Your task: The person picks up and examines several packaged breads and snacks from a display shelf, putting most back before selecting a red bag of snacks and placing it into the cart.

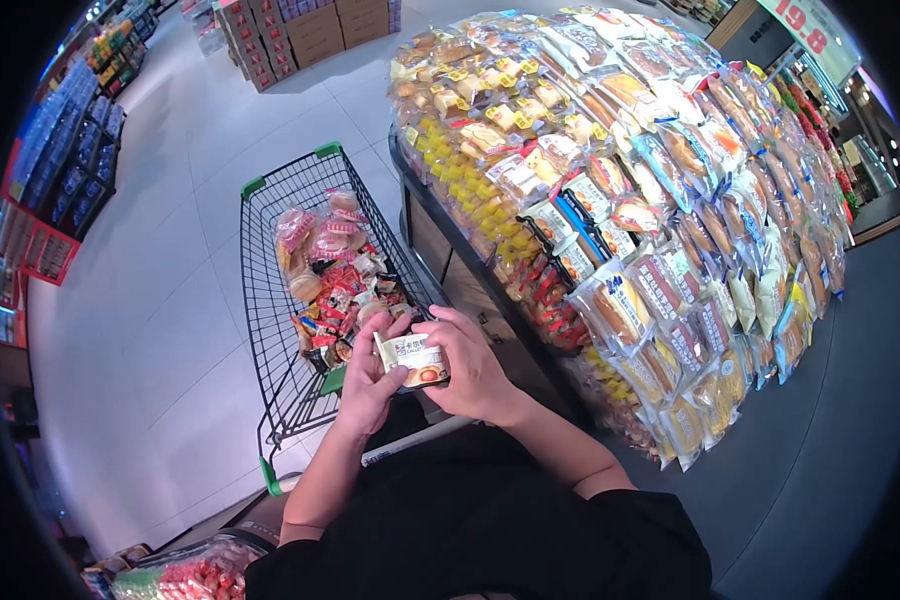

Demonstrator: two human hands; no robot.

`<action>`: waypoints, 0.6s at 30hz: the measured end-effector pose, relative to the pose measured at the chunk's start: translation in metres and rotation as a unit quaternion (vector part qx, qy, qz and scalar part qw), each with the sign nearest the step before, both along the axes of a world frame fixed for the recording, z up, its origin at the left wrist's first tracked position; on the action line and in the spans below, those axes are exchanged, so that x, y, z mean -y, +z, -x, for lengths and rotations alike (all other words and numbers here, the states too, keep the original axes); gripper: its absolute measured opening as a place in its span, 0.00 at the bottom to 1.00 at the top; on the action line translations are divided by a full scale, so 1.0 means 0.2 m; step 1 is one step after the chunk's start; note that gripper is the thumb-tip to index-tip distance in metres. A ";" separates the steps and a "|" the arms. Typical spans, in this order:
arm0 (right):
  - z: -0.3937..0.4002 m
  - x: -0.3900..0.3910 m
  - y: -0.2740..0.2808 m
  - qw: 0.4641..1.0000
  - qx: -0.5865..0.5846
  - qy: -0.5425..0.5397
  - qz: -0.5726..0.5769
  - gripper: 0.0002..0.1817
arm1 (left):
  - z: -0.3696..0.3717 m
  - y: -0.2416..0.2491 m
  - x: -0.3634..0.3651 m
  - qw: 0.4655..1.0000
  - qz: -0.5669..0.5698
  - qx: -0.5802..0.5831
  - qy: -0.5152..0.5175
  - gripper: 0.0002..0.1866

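Between my two hands is a small packaged snack, cream-coloured with dark print and a picture of round food near its lower edge. My left hand grips its left side, thumb across the front. Around its right side curl the fingers of my right hand. Both hands are above the near end of a wire shopping cart with green corners. Inside the cart lie pink-and-clear bags of buns and a heap of small red, black and white wrapped snacks.
A large sloping display of packaged breads rises on the right, its dark edge beside the cart. Stacked cartons stand ahead. Shelves of bottles line the left. Near my lower left is a bin of wrapped goods.
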State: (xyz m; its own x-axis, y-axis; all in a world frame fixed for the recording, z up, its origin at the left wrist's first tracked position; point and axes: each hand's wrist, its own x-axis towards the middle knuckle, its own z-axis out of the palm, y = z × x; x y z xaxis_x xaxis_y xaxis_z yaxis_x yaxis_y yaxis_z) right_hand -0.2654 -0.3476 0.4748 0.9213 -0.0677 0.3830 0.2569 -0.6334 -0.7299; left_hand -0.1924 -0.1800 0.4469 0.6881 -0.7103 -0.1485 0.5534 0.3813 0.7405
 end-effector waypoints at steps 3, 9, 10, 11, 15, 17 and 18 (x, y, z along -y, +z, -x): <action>-0.01 -0.01 -0.02 1.000 -0.001 -0.024 -0.014 0.36 | 0.00 0.00 0.00 1.000 0.008 0.021 0.021 0.42; -0.04 0.15 0.02 0.984 0.067 -0.153 0.067 0.39 | -0.02 -0.06 -0.05 0.997 -0.060 0.031 0.034 0.47; -0.05 0.22 0.02 0.974 0.092 -0.189 0.083 0.38 | -0.02 -0.09 -0.07 0.994 -0.087 0.057 0.044 0.44; -0.05 0.29 0.08 0.964 0.077 -0.229 0.109 0.38 | -0.02 -0.15 -0.10 0.988 -0.113 0.096 0.035 0.42; -0.04 0.61 0.22 0.906 0.023 -0.383 0.180 0.37 | 0.00 -0.35 -0.27 0.965 -0.228 0.124 -0.035 0.36; -0.08 0.74 0.36 0.883 -0.117 -0.425 0.162 0.34 | 0.03 -0.45 -0.34 0.957 -0.256 0.128 -0.053 0.34; -0.12 0.80 0.42 0.871 -0.186 -0.432 0.141 0.34 | 0.05 -0.48 -0.37 0.947 -0.286 0.132 -0.067 0.32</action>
